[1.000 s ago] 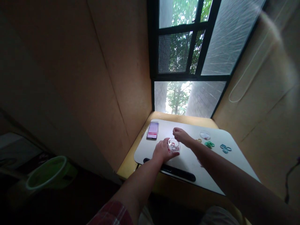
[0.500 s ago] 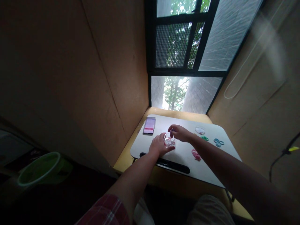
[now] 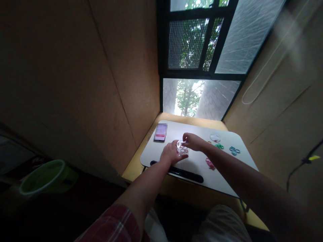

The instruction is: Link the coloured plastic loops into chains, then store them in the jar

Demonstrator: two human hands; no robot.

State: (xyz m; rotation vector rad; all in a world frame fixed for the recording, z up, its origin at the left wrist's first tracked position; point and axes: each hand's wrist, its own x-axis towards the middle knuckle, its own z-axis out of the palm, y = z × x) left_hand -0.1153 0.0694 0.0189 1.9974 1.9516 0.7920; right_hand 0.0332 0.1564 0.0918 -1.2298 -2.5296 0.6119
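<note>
My left hand is wrapped around a clear round container on the white table, steadying it from the left and front. Small pink and pale loops, which look like hair ties, lie inside it. Over the container's mouth, my right hand is closed with its fingertips pinched together; what they hold, if anything, is too small to make out. To the right sit small groups of hair ties: pink, green and blue.
A clear round lid lies toward the back of the white folding table. A phone rests at the back left, and a black slot runs along the front edge. A green basket stands at the lower left.
My right hand has lowered slightly toward the container's mouth, its fingertips now at the rim. The left hand keeps its hold. The whole view has shifted a little.
</note>
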